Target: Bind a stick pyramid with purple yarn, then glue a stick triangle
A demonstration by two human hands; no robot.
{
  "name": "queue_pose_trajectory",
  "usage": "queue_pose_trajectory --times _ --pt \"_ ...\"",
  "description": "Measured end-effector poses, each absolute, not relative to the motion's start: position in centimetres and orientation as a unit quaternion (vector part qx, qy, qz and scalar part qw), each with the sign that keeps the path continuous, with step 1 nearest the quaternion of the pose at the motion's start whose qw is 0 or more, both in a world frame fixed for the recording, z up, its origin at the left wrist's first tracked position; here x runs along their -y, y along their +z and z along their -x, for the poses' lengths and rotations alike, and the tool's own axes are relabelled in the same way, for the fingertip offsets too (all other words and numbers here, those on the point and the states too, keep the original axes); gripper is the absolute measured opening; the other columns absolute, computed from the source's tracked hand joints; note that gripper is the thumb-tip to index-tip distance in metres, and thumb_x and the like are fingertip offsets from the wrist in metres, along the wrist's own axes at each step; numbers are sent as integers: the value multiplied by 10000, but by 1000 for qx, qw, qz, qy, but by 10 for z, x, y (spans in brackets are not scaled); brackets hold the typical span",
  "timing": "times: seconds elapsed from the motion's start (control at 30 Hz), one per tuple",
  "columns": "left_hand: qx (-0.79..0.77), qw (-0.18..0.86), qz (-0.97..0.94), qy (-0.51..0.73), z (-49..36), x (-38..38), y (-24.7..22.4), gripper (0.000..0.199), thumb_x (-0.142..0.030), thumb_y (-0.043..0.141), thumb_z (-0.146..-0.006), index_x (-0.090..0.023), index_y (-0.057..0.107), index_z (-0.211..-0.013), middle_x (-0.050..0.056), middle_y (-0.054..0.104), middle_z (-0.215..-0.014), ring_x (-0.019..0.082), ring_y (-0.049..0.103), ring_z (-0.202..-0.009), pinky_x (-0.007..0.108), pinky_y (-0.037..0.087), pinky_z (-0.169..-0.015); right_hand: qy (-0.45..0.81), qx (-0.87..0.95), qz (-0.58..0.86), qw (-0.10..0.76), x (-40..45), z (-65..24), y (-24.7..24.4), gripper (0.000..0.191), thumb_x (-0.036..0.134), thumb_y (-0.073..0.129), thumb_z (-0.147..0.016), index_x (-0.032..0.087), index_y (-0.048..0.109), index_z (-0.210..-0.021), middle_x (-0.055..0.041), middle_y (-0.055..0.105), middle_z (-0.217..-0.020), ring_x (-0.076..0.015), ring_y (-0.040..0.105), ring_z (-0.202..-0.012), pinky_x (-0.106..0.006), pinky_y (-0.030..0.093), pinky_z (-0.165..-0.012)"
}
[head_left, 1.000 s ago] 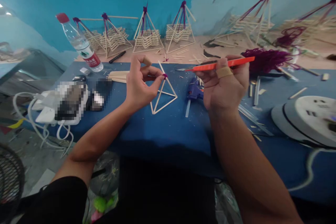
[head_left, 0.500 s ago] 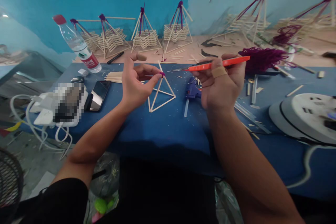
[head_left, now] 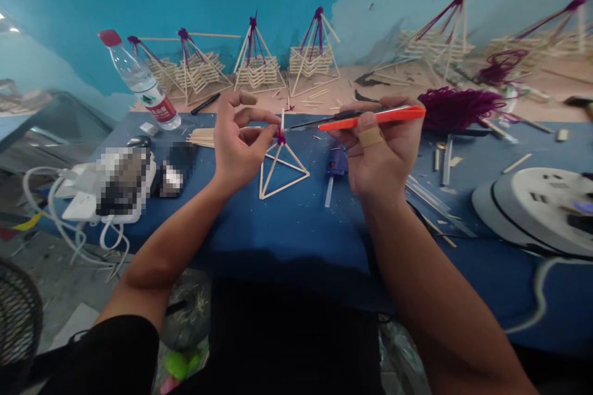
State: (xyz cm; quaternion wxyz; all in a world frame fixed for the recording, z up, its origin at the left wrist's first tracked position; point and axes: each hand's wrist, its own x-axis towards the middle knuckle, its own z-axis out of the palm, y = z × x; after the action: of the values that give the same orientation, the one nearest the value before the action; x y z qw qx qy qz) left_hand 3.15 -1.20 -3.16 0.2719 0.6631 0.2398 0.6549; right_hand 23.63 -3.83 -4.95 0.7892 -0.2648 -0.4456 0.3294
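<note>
My left hand (head_left: pixel 241 142) pinches the purple yarn knot (head_left: pixel 280 134) at the top of a small pyramid frame of thin wooden sticks (head_left: pixel 285 185), which stands on the blue cloth (head_left: pixel 296 228). In my right hand (head_left: pixel 382 157) is an orange-handled tool with a thin, dark metal end (head_left: pixel 384 116). Its tip points left and lies close to the knot; whether it touches is too small to tell. Beneath my right hand lies a blue glue gun (head_left: pixel 337 162), partly hidden. Loose sticks (head_left: pixel 201 137) lie behind my left wrist.
Stick structures with purple yarn (head_left: pixel 257 68) line the wall. A bottle (head_left: pixel 155 99), a white power bank with cables (head_left: pixel 139 197) and a blurred phone (head_left: pixel 176 170) are at the left. Purple yarn (head_left: pixel 456 108) and a round white device (head_left: pixel 532 210) are at the right.
My right hand has moved slightly left, bringing the tool's tip up to the knot. The pyramid's top has shifted slightly left with my left fingertips, showing more of the knot.
</note>
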Motion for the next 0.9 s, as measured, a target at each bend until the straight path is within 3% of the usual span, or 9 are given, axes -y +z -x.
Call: queue_pose_trajectory --times 0.33,0.63,0.9 --pt "-294 226 -693 619 -26 9 -35 476 -304 813 -953 -281 447 -1255 -14 795 -1036 135 797 -782 255 645 -658 311 463 270 785 38 -235 -52 427 481 853 -915 344 508 -1126 55 760 -1085 -176 808 -975 -393 752 -850" --pt "-279 263 -661 645 -31 16 -27 470 -180 834 -901 -307 474 -1175 -52 805 -948 139 784 -733 255 627 -570 314 430 309 788 49 -228 -39 423 497 851 -891 363 504 -1092 22 768 -1068 -233 794 -1012 -463 734 -848" --pt "-321 265 -664 621 -27 13 -30 517 -349 899 -901 -296 506 -1233 -14 819 -991 155 798 -799 281 635 -628 325 454 287 778 52 -226 -37 435 485 866 -886 365 497 -1081 64 782 -1044 -196 790 -915 -458 723 -906"
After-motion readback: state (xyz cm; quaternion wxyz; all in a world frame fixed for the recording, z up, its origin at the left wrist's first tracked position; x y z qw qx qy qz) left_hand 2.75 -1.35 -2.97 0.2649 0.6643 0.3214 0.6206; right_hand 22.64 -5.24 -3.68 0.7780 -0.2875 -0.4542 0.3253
